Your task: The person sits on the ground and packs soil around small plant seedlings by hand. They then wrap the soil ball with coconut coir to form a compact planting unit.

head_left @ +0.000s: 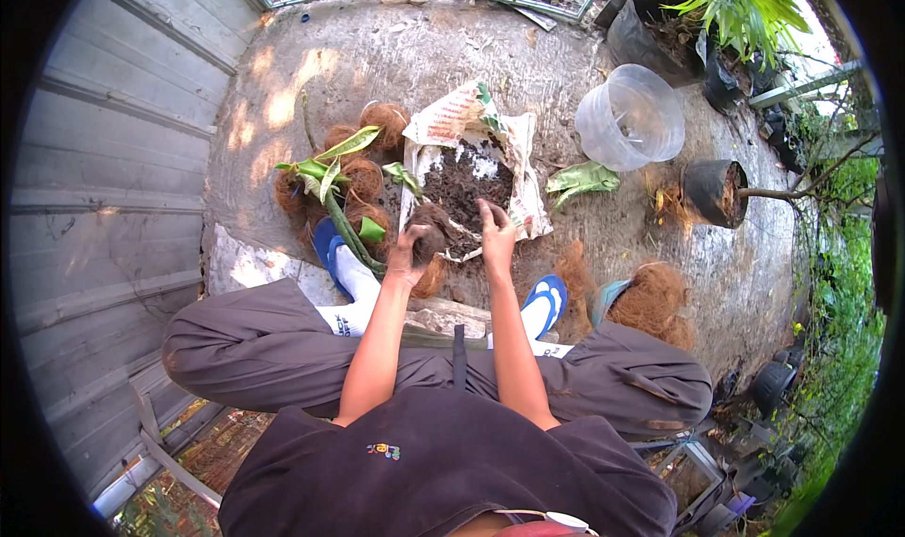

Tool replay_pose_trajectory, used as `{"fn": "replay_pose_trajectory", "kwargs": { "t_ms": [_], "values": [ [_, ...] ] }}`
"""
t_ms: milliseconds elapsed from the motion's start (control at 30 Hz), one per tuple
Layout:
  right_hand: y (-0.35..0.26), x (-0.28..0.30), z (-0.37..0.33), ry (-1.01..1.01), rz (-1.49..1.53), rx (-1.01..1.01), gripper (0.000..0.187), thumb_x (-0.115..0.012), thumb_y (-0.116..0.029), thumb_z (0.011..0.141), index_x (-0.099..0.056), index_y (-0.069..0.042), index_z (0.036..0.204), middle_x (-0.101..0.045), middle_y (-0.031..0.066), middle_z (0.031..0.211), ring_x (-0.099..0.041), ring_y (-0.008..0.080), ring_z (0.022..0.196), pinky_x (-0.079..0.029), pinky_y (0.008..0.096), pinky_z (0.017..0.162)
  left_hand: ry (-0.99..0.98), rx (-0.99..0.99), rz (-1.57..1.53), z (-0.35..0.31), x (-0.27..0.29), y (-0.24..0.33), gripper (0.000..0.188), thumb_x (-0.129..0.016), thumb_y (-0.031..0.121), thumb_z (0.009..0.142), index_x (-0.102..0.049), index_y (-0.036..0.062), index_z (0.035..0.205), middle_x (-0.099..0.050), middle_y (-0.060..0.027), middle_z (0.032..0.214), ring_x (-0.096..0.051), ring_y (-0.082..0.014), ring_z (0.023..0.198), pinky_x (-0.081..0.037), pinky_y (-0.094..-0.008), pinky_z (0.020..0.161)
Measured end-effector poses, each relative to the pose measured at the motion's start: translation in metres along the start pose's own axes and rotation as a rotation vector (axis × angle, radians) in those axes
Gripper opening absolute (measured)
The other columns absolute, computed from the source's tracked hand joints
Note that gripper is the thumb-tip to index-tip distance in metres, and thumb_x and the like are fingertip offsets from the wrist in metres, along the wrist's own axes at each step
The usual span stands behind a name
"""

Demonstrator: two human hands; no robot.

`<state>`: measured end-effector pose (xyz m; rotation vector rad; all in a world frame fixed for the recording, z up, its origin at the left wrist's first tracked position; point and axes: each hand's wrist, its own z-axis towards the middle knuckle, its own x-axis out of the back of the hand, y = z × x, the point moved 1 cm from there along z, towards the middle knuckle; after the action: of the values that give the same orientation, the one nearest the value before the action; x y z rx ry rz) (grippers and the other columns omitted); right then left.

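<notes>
My left hand [407, 258] is closed around a dark brown clump of coconut fibre [430, 235], smeared with soil, at the near left side of an opened sack. On the sack [524, 150], white with printing, lies a heap of dark crumbly soil [462, 186] with some white patches. My right hand [498, 237] is over the near right part of the soil, its fingers drawn together; whatever they pinch is hidden. Left of the sack, several balls of brown coconut fibre [384, 122] sit around a cut green plant stem [341, 228] with leaves.
A clear plastic tub [630, 117] stands at the right, near a large green leaf [583, 181] on the concrete. Beyond is a black pot with a small tree [714, 194]. More loose fibre [652, 303] lies by my right knee. A corrugated metal wall [118, 188] runs along the left.
</notes>
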<state>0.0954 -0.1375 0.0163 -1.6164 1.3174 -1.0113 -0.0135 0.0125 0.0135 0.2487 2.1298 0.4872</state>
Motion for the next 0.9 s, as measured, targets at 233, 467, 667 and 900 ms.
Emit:
{"fn": "replay_pose_trajectory", "kwargs": {
  "t_ms": [233, 467, 667, 900],
  "values": [
    [0.022, -0.040, -0.033, -0.209, 0.226, -0.192, 0.061, -0.047, -0.054, 0.108, -0.070, 0.000, 0.125, -0.073, 0.0093, 0.114, -0.066, 0.0182, 0.104, -0.049, 0.0317, 0.095, 0.300, -0.080, 0.461, -0.006, -0.020, -0.031, 0.063, -0.082, 0.008, 0.086, -0.051, -0.0005, 0.141, -0.070, -0.0124, 0.114, -0.071, -0.0166, 0.094, -0.060, -0.0322, 0.083],
    [0.067, -0.040, -0.023, -0.285, 0.265, -0.281, 0.064, -0.053, -0.058, 0.105, -0.070, 0.003, 0.115, -0.071, 0.0102, 0.110, -0.064, 0.0172, 0.103, -0.048, 0.0324, 0.093, 0.625, -0.183, 0.590, -0.007, -0.025, -0.053, 0.049, -0.084, 0.016, 0.084, -0.063, -0.0018, 0.124, -0.072, -0.0117, 0.110, -0.071, -0.0175, 0.090, -0.058, -0.0322, 0.081],
    [0.038, -0.056, -0.030, -0.293, 0.263, -0.255, 0.054, -0.063, -0.052, 0.101, -0.065, -0.001, 0.119, -0.068, 0.0082, 0.111, -0.061, 0.0161, 0.103, -0.047, 0.0312, 0.096, 0.470, -0.127, 0.471, -0.002, 0.003, -0.032, 0.036, -0.080, 0.019, 0.088, -0.070, 0.0003, 0.117, -0.074, -0.0073, 0.106, -0.071, -0.0161, 0.090, -0.058, -0.0312, 0.081],
    [0.038, -0.057, -0.033, -0.295, 0.199, -0.263, 0.058, -0.067, -0.048, 0.098, -0.060, 0.002, 0.126, -0.066, 0.0104, 0.116, -0.059, 0.0169, 0.109, -0.045, 0.0326, 0.099, 0.487, -0.185, 0.563, -0.006, -0.001, -0.034, 0.048, -0.077, 0.031, 0.090, -0.069, 0.0005, 0.126, -0.073, -0.0084, 0.114, -0.070, -0.0180, 0.098, -0.054, -0.0329, 0.088]
  ]
}}
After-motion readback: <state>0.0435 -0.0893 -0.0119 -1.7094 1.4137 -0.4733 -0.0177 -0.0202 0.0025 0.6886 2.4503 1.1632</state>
